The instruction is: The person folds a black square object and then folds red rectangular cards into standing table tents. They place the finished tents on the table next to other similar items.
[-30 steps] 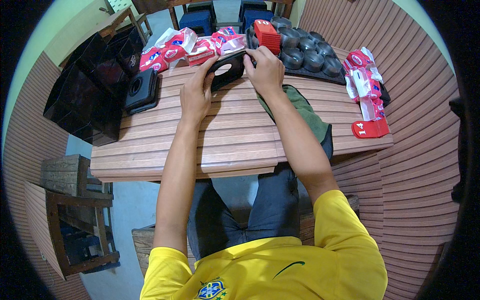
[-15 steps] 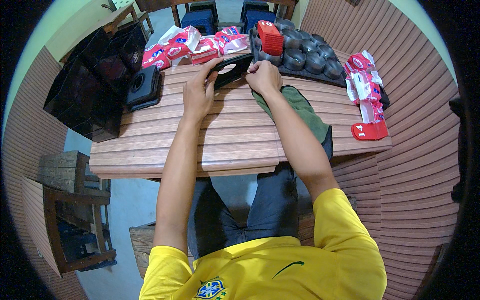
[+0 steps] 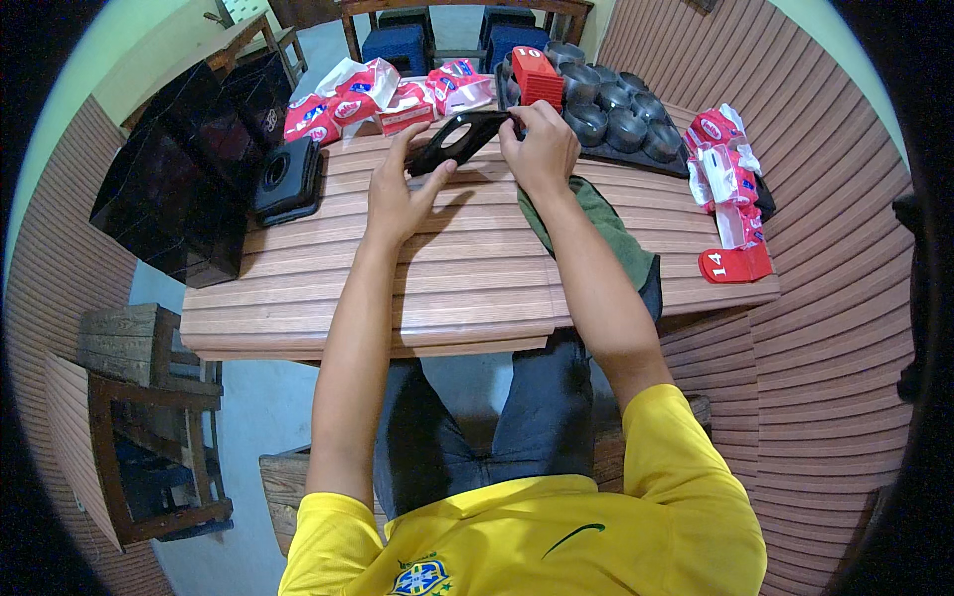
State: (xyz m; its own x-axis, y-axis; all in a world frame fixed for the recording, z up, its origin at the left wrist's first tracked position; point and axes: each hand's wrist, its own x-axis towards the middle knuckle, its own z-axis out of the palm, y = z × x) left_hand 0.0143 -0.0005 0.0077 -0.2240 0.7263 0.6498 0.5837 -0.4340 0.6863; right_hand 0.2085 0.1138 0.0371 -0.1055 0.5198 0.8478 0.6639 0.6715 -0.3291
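A black oval-holed plate (image 3: 480, 130) is held over the bench (image 3: 467, 268), its long axis slanting away rightward; the left end is loosely gripped by the wide-spread left hand (image 3: 399, 198), the right end pinched by the right hand (image 3: 544, 149).

Holed panel (image 3: 483, 129) is showing glossy black. Tabletop (image 3: 467, 278) is displaying pinkish brown, dark parallel stripes. Cloth (image 3: 608, 226) is reading green, edged in black. Tissue packs (image 3: 353, 107) are combining pinkish red, white, blue. Cups (image 3: 626, 129) are appearing smoky grey. Number tag (image 3: 743, 264) is bearing white on red. Shirt (image 3: 616, 536) is showing yellow.
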